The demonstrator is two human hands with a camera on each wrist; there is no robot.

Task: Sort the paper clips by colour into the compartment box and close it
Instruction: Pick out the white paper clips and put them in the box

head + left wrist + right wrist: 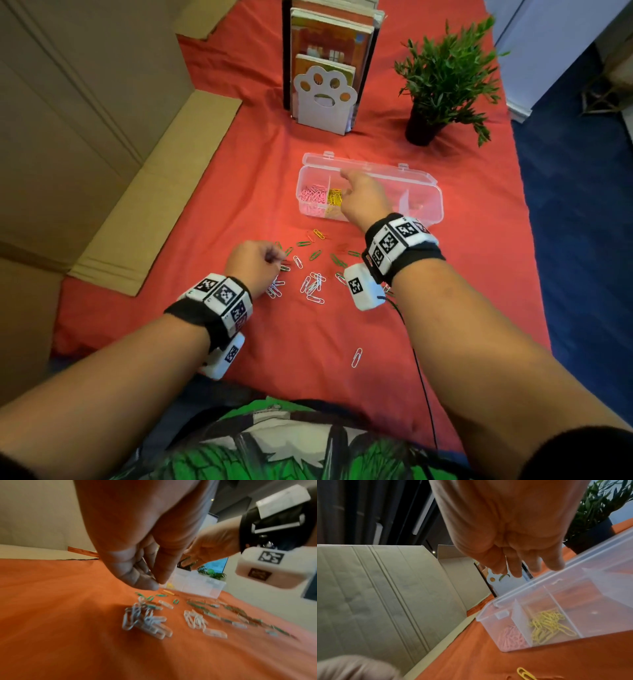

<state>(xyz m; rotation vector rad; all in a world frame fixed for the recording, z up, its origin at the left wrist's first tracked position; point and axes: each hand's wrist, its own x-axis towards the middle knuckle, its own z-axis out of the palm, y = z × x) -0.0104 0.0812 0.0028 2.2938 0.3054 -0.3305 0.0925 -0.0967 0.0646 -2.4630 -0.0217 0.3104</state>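
Note:
The clear compartment box lies on the red cloth with its lid folded back. Pink clips fill its left cell and yellow clips the one beside it. My right hand hovers over the box's middle, fingers hanging straight and loose with nothing in them. Loose green clips, white clips and a yellow clip are scattered in front of the box. My left hand is at the left edge of this scatter, thumb and forefinger pressed together. No clip shows between them.
A paw-shaped bookend with books stands behind the box, and a potted plant at the back right. Flat cardboard lines the left side. One white clip lies alone near me. The cloth ends at the right over blue floor.

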